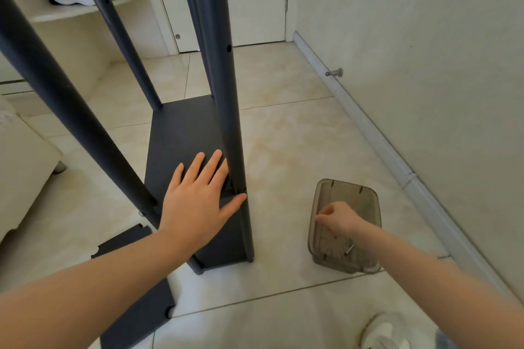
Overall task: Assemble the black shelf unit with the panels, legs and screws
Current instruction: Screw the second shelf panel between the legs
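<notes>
The left hand [198, 195] lies spread flat on the black panel [181, 133], its thumb touching the near right leg [224, 79]. The right hand [340, 219] reaches into the box [365, 200] with fingertips drawn together; I cannot tell whether they pinch anything. The panel sits on the floor mid-scene, with other legs [119, 31] also rising from it. A loose panel [141, 314] lies nearer, to the left. A screw [349, 249] lies in the box, right of the shelf.

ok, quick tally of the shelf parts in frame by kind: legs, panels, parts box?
Upright black legs: 4
Black panels: 2, one bearing the legs, one loose panel on the tiles
Translucent parts box: 1
Total: 7
</notes>
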